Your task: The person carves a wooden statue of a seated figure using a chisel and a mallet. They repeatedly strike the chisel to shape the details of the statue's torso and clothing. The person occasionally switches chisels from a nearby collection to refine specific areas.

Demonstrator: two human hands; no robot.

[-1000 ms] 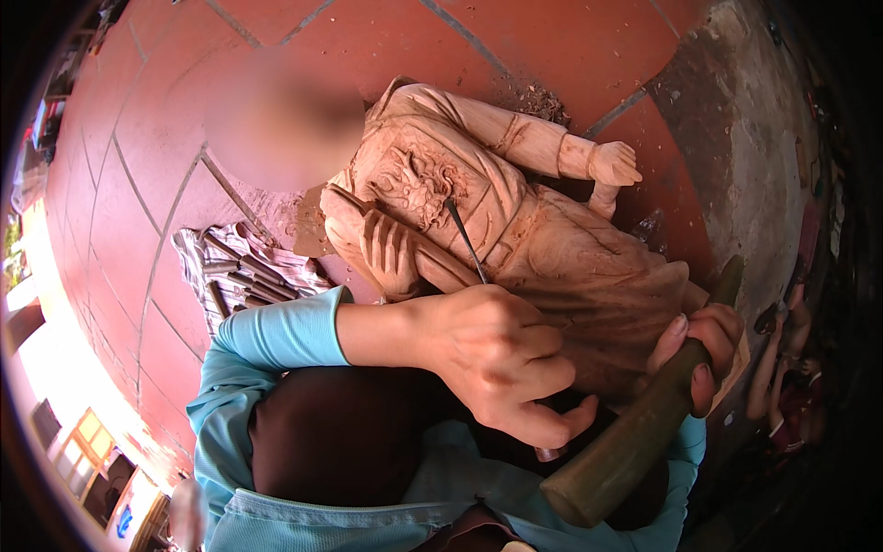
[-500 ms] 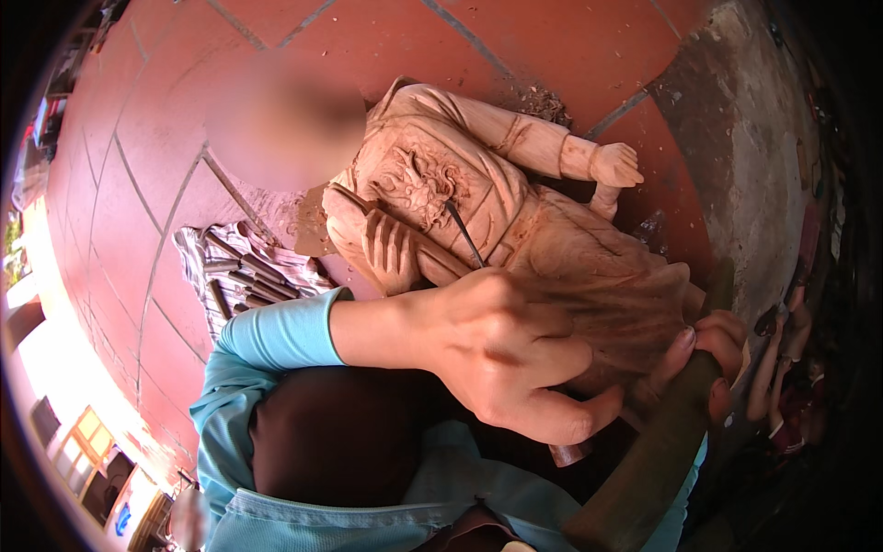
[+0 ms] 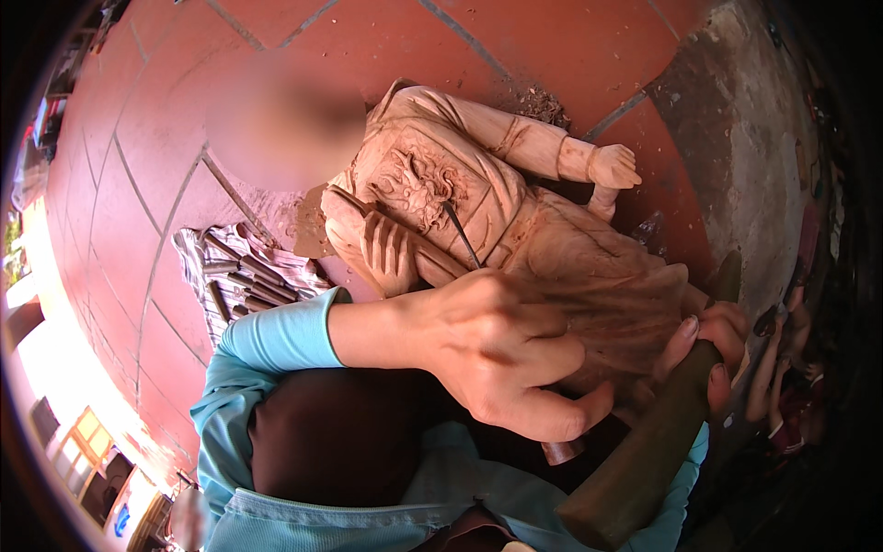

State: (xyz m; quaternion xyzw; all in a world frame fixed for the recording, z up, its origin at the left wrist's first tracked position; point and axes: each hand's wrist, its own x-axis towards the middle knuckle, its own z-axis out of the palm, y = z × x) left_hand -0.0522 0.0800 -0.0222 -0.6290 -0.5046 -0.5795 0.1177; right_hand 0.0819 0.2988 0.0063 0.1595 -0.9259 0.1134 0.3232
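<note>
A carved wooden statue of a robed figure [image 3: 575, 235] lies on its back before me, with a relief on its chest. My left hand [image 3: 492, 354] is closed round a carving chisel [image 3: 463, 235]. The thin dark blade's tip rests at the relief, and the butt of the handle shows below my fingers. My right hand [image 3: 717, 340] grips a thick, club-like wooden mallet [image 3: 635, 455]. Its broad end points down toward my lap, a little apart from the chisel butt. The statue's head area is blurred, and my left hand hides part of the robe.
Several chisels [image 3: 253, 281] lie on a striped cloth [image 3: 193, 253] to the left. Wood shavings [image 3: 543, 104] are scattered on the red tiled floor [image 3: 368, 37] beyond the statue. A grey concrete strip [image 3: 754, 138] runs along the right, with other people's limbs [image 3: 763, 382] near the far right edge.
The mallet's broad end has moved slightly up and left, nearer to the chisel butt. My left hand and the chisel handle have shifted a little left; the statue looks unmoved.
</note>
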